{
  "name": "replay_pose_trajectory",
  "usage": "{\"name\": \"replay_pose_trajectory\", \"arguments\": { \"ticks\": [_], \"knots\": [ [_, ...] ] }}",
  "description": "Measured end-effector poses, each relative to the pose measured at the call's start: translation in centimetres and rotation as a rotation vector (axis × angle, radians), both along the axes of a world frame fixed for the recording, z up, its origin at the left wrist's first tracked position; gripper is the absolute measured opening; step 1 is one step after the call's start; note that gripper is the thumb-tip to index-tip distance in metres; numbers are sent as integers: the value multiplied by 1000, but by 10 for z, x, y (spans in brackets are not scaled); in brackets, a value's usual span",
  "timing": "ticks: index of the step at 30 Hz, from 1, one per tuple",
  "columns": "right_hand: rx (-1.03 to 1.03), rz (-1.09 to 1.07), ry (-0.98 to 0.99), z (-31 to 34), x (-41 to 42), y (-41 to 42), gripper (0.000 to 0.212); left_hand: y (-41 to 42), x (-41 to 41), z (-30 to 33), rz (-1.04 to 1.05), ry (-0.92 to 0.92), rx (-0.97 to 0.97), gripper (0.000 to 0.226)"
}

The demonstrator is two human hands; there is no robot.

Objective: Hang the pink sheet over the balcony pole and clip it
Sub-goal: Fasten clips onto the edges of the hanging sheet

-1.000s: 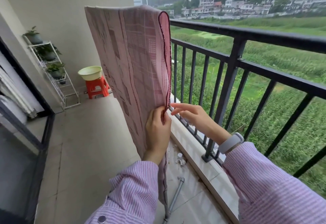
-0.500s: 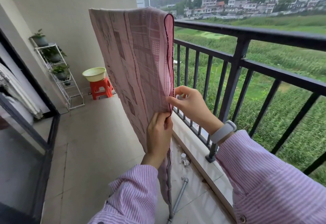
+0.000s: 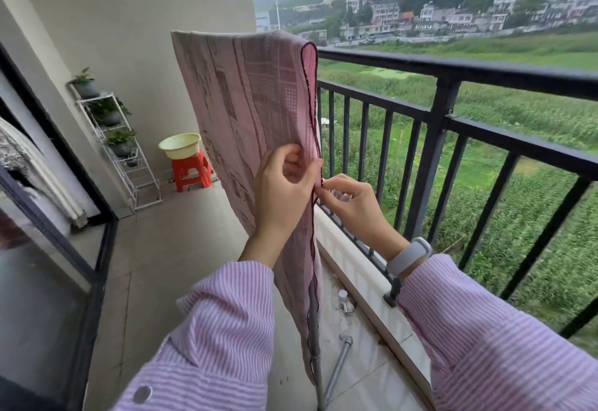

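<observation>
Pink sheet [image 3: 255, 113] hangs vertically, draped; both hands [image 3: 284, 190] apparently pinching dark-hemmed edge.

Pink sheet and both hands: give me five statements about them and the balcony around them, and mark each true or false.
1. The pink sheet is draped over a support, hanging down on both sides. True.
2. Both hands meet at the sheet's dark-trimmed edge. True: the left hand and the right hand pinch it there.
3. The basin rests on a blue stool. False: it sits on an orange stool.
4. The right wrist is bare. False: it wears a pale wristband.
5. The sheet lies over the black railing. False: it hangs just inside the railing.
</observation>
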State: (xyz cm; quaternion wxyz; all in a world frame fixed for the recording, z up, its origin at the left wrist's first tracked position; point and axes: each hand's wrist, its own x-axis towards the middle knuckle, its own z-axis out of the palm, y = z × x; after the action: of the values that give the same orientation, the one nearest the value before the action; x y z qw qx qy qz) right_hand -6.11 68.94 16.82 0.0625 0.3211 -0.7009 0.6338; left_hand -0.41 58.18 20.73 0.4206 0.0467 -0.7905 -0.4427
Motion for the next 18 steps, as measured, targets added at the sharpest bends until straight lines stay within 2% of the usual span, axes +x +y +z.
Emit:
{"name": "replay_pose_trajectory", "arguments": {
  "ticks": [3, 8, 11, 15, 18],
  "knots": [
    [1, 3, 8, 1, -1, 0, 9, 5, -5, 7, 87, -12, -46, 31],
    [-73, -88, 4, -3, -2, 4, 11, 7, -6, 8, 195, 44, -118, 6],
    [-79, -99, 26, -2, 1, 6, 12, 9, -2, 5, 138, 65, -100, 10],
    [-97, -53, 2, 0, 5, -1, 14, 3, -2, 4, 37, -15, -16, 14],
    [-108, -15, -5, -1, 5, -4, 30, -5, -2, 4, -33, -79, 32, 16]
  ]
}}
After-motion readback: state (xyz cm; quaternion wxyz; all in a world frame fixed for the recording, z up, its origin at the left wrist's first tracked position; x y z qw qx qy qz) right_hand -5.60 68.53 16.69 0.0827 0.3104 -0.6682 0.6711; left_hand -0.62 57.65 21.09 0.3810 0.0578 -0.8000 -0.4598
